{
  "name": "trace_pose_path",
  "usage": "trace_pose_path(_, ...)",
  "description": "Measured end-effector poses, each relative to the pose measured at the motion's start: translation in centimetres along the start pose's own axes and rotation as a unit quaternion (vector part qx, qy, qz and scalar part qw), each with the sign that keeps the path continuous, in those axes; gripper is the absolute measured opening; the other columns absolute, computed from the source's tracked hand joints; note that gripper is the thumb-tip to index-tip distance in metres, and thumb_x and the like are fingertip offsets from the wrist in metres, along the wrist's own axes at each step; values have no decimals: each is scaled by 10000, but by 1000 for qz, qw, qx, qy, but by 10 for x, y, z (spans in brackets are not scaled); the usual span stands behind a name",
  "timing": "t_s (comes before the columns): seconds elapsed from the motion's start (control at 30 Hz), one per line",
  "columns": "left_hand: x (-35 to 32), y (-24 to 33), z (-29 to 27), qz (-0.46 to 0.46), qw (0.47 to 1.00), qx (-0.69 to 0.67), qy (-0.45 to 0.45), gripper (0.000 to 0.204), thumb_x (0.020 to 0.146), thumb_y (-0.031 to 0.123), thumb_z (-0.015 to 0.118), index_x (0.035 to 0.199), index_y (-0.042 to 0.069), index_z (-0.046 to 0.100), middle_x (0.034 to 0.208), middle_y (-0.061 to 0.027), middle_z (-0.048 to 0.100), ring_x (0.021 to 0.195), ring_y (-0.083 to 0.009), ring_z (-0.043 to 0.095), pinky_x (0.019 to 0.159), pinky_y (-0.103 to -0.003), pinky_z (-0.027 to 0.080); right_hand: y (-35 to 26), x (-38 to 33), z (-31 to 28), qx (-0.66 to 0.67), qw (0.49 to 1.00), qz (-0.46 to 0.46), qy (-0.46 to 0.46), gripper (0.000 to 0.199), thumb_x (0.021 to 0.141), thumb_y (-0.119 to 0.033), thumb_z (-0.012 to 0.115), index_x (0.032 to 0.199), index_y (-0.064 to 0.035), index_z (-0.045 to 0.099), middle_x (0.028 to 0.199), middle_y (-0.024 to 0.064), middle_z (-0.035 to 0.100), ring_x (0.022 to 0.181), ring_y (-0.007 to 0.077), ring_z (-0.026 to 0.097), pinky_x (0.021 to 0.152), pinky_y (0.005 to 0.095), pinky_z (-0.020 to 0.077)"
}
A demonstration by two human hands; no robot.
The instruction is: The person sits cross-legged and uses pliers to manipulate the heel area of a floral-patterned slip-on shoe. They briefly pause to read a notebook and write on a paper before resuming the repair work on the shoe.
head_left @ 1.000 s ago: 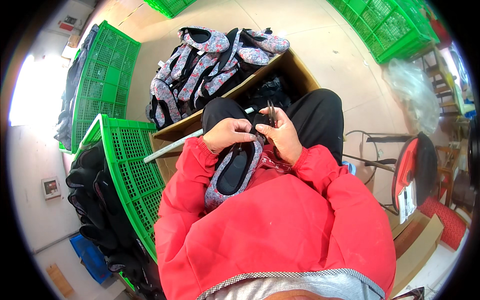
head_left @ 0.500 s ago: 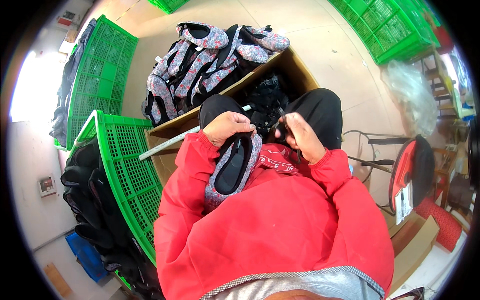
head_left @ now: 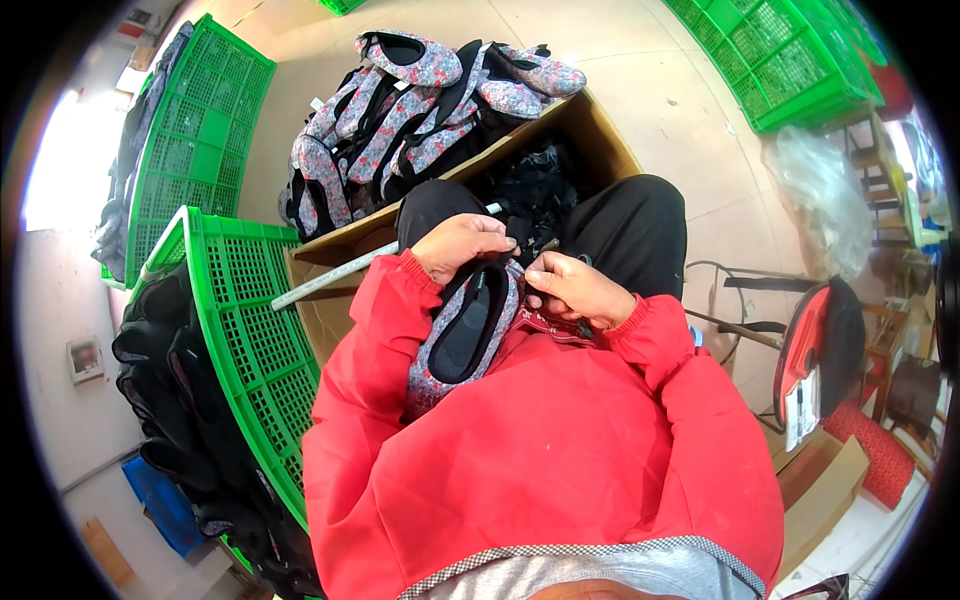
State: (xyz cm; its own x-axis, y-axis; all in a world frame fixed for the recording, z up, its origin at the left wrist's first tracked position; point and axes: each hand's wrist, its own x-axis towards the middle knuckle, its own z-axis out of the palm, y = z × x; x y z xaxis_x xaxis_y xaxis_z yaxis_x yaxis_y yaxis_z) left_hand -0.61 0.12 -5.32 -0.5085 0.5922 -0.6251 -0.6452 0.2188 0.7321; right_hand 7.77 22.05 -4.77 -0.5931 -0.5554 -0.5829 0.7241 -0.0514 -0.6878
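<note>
Left hand (head_left: pixel 462 246) stays clamped on floral backpack (head_left: pixel 470 335) top; right hand (head_left: pixel 575 288) has shifted closer, now pinching small dark fitting there—work converging on that edge.

A matt floral cloth bag (head_left: pixel 470 335) with dark lining lies against a smooth red cloth jacket (head_left: pixel 540 440), beside a brown cardboard box (head_left: pixel 600 140), glossy green plastic lattice crates (head_left: pixel 250 320) and a smooth concrete floor (head_left: pixel 660 90).
</note>
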Motion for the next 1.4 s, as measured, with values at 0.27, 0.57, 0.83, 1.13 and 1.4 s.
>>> trace_pose_path(0.27,6,3,5,13,1000,6,-16,122,910,128,632,809,60,645,734,37,570,681,-49,501,646,-208,386,-6,5,-3,6,1000,7,10,197,1025,-273,519,1041,-77,501,822,25,573,502,21,298,435,186,222)
trace_pose_path(0.57,-1,-21,-11,80,996,7,25,123,868,93,658,760,34,656,748,-17,615,737,-99,578,701,-267,463,-10,16,14,10,1000,21,7,117,1024,-192,486,1082,-92,495,807,30,573,469,17,295,408,178,212)
trace_pose_path(0.83,1,-23,-5,240,957,155,49,159,761,182,703,750,23,711,674,-49,638,659,-128,585,646,-297,468,-7,15,9,-13,1000,-19,-8,227,1006,-257,497,1150,-82,509,795,45,570,490,19,329,421,161,221)
trace_pose_path(1.13,50,-39,-34,463,675,572,57,145,693,173,685,815,114,737,793,-103,689,751,-267,649,632,-424,482,-9,23,29,-92,987,-92,-89,329,1023,-367,479,1180,-78,495,744,-4,527,454,27,306,400,179,219)
trace_pose_path(1.4,63,-27,-26,209,937,266,89,194,701,237,741,745,48,747,721,-106,695,654,-208,629,604,-383,472,-2,30,9,-125,985,-75,-92,491,982,-442,539,1322,-99,453,776,-15,549,442,24,296,388,171,213)
